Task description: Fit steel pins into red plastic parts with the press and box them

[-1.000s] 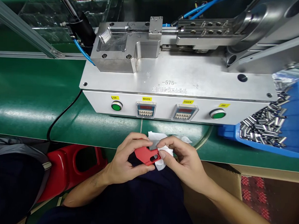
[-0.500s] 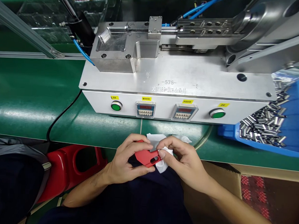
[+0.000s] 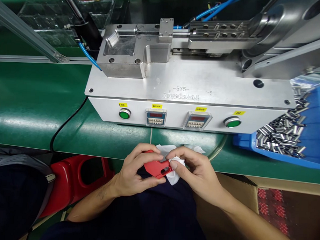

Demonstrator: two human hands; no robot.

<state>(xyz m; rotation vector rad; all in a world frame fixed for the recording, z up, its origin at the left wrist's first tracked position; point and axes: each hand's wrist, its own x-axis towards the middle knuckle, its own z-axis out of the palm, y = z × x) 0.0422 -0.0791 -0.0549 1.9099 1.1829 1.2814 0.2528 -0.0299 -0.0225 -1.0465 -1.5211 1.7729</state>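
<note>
Left hand [image 3: 133, 171] pinches the red plastic piece [image 3: 156, 168] just off the green bench edge [image 3: 70, 138] while right hand [image 3: 193, 168] fingers clamp a white wipe [image 3: 175, 171] against its slotted end; best with short, firm strokes.

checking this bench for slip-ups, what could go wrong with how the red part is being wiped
The left hand pinches the red part over the lap, past the table edge, so a slip could drop it to the floor. The white cloth in the right hand might snag in the part's slot.
</note>
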